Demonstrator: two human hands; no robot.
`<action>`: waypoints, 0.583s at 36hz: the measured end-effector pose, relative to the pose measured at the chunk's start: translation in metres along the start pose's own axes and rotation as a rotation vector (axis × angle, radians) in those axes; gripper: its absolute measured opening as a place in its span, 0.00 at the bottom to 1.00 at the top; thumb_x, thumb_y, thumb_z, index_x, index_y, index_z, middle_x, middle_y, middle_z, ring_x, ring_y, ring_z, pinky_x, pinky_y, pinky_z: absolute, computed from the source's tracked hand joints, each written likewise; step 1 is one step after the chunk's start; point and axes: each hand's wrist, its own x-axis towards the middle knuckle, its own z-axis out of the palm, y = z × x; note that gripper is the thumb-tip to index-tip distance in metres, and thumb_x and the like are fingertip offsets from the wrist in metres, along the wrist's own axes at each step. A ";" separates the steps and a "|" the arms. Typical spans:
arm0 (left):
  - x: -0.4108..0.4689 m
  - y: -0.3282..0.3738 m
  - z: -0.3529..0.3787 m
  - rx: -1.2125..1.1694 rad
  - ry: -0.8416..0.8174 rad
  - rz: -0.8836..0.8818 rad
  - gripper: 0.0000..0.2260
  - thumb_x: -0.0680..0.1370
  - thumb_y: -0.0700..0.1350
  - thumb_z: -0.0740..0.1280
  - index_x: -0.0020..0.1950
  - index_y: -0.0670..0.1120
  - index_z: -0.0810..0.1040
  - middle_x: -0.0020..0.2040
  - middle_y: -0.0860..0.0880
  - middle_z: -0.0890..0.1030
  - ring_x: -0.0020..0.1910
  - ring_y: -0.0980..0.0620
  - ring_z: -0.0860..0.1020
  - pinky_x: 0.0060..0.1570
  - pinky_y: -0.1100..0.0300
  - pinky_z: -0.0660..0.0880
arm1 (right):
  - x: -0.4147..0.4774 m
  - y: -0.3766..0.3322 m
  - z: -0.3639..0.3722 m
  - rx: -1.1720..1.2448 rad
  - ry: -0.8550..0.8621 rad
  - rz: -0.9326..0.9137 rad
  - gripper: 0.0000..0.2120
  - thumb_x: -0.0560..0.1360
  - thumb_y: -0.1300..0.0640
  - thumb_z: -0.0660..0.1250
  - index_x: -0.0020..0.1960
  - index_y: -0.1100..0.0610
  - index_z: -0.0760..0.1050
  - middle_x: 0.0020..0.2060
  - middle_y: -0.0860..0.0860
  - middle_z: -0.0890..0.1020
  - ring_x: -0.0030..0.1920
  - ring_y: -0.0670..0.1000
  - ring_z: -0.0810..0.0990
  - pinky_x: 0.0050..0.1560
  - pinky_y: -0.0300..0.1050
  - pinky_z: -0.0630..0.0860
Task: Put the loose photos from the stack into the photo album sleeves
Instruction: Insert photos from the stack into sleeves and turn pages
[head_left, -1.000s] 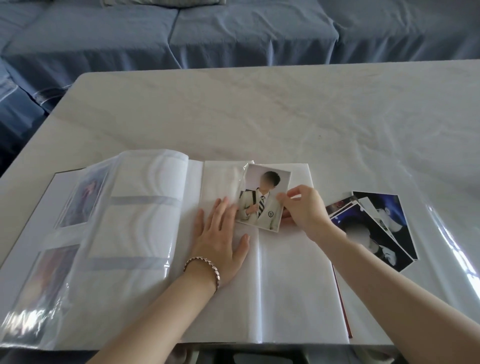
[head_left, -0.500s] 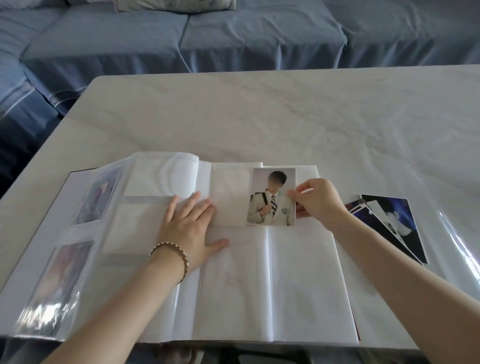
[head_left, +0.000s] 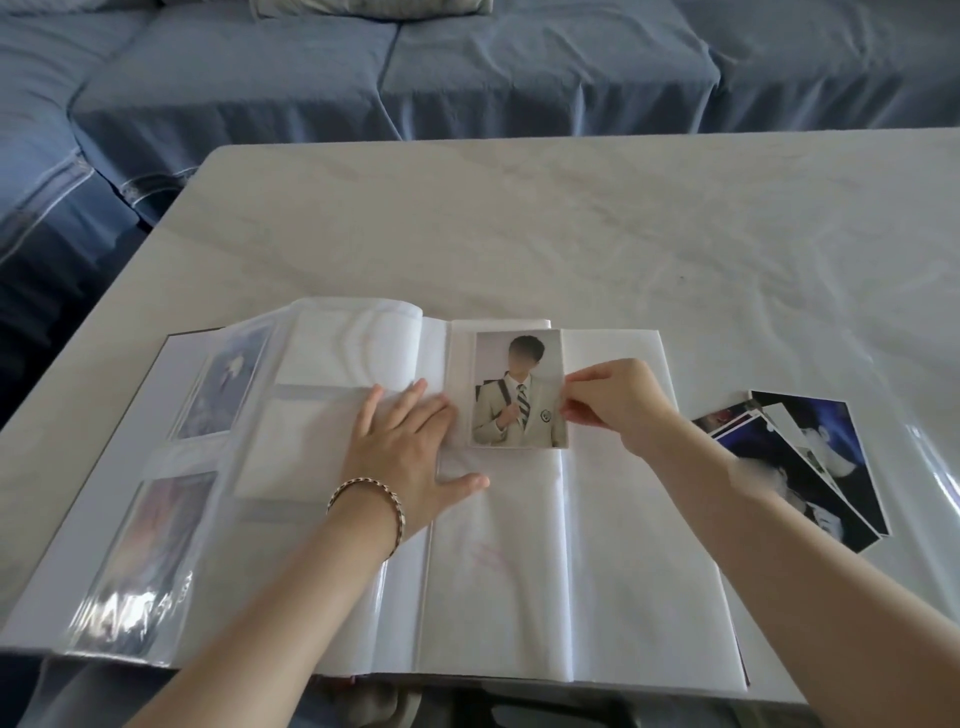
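An open photo album (head_left: 498, 587) with white pages and clear sleeves lies near the table's front edge. My right hand (head_left: 618, 405) pinches the right edge of a photo of a person in a pale blazer (head_left: 517, 395), which lies upright in the top sleeve area of the right-hand page. My left hand (head_left: 405, 457) presses flat on the album near the spine, fingers spread, a bracelet at the wrist. A fanned stack of loose photos (head_left: 810, 462) lies on the table right of the album. Two filled sleeves (head_left: 223, 384) show on the far left page.
The white marble table (head_left: 571, 228) stretches away behind the album. A blue sofa (head_left: 467, 67) runs along the far side and the left. A clear plastic sheet glints at the table's right edge (head_left: 935, 467).
The blazer photo has straightened from a tilt and slid left, deeper over the top sleeve. My left hand shifted left from the right page onto the pages by the spine.
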 end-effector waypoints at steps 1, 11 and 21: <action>0.000 0.000 0.000 -0.007 0.007 -0.001 0.35 0.71 0.72 0.53 0.73 0.55 0.58 0.75 0.61 0.56 0.75 0.60 0.41 0.63 0.58 0.24 | -0.001 0.000 0.003 0.008 -0.008 -0.011 0.07 0.71 0.71 0.66 0.38 0.62 0.78 0.30 0.55 0.81 0.24 0.45 0.79 0.30 0.34 0.78; -0.001 -0.001 0.001 -0.035 0.042 -0.008 0.36 0.70 0.72 0.55 0.73 0.54 0.61 0.74 0.60 0.58 0.75 0.61 0.44 0.65 0.57 0.26 | -0.007 0.001 0.019 -0.005 -0.034 -0.090 0.06 0.71 0.69 0.65 0.40 0.62 0.80 0.25 0.51 0.81 0.27 0.47 0.81 0.35 0.37 0.80; -0.001 -0.002 0.001 -0.054 0.046 -0.006 0.36 0.70 0.72 0.55 0.73 0.55 0.60 0.75 0.60 0.57 0.75 0.61 0.45 0.65 0.57 0.27 | -0.011 0.007 0.022 -0.187 0.037 -0.097 0.14 0.67 0.48 0.75 0.33 0.58 0.78 0.28 0.50 0.79 0.30 0.47 0.75 0.33 0.39 0.72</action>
